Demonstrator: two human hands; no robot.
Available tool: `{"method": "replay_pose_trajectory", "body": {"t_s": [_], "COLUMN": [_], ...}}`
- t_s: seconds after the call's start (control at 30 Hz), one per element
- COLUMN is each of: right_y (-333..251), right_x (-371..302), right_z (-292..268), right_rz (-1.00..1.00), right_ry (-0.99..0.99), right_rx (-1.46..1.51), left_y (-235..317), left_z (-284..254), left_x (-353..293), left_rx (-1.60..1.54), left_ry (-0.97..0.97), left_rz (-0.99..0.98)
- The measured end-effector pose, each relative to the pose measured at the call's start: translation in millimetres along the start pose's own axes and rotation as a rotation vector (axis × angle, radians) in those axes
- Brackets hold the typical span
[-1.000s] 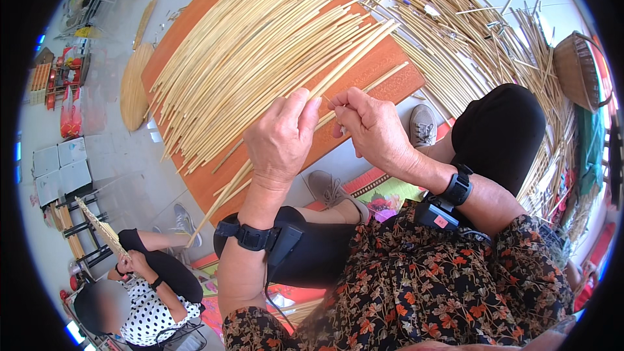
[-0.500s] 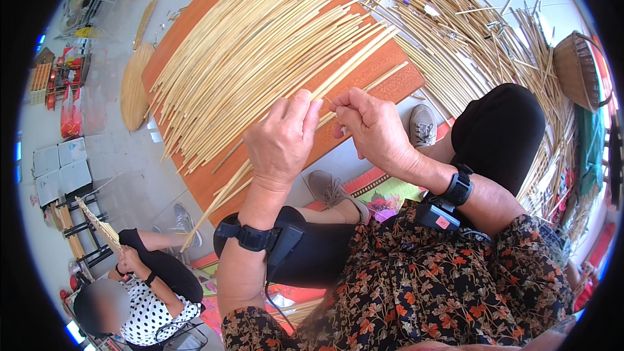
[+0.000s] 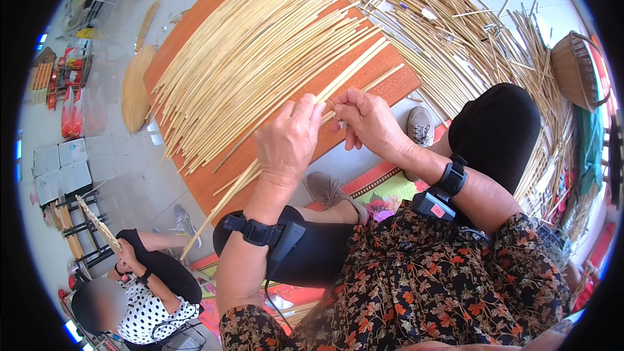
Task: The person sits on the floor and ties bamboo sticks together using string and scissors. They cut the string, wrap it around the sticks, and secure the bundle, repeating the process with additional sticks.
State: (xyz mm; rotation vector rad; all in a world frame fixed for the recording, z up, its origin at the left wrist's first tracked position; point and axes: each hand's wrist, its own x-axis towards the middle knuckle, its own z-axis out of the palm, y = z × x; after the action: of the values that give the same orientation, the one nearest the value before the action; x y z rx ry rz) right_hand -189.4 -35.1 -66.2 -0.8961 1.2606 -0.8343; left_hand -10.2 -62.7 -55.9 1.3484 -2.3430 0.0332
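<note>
My left hand (image 3: 289, 136) is closed round a couple of long pale stalks (image 3: 354, 68), gripped between thumb and fingers. They slant from the upper right down past my wrist toward the lower left. Close beside it, my right hand (image 3: 370, 123) has thumb and forefinger pinched together at what looks like a thin strand by the stalks; it is too small to make out. Below both hands lies an orange-brown board (image 3: 396, 86). Many similar stalks (image 3: 240, 58) are spread side by side across it, and another stalk (image 3: 385, 77) lies apart near its front edge.
Heaps of darker stalks (image 3: 455, 32) cover the floor at the far right, near a woven basket (image 3: 575, 68). An oval tan panel (image 3: 136, 88) lies left of the board. A co-worker in a dotted top (image 3: 149, 312) sits at lower left, holding a flat woven piece (image 3: 97, 224).
My left hand has shifted slightly right with the stalks, closer to my right hand. The right hand's lower fingers have loosened a little. At lower left, the co-worker's woven piece has turned slightly.
</note>
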Motion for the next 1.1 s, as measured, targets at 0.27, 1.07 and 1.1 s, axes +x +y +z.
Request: {"method": "replay_pose_trajectory", "body": {"t_s": [0.27, 1.07, 1.1], "right_y": [13, 14, 12], "right_x": [4, 0, 0], "right_z": [-7, -15, -15], "right_rz": [-0.21, -0.119, -0.109], "right_ry": [0.087, 0.057, 0.05], "right_rx": [-0.287, -0.271, -0.284], "left_y": [0, 7, 6], "left_z": [-12, 1, 2], "left_x": [6, -7, -8], "left_rx": [0.023, 0.111, 0.107], "left_ry": [-0.063, -0.053, -0.056], "left_rz": [-0.082, 0.002, 0.0]}}
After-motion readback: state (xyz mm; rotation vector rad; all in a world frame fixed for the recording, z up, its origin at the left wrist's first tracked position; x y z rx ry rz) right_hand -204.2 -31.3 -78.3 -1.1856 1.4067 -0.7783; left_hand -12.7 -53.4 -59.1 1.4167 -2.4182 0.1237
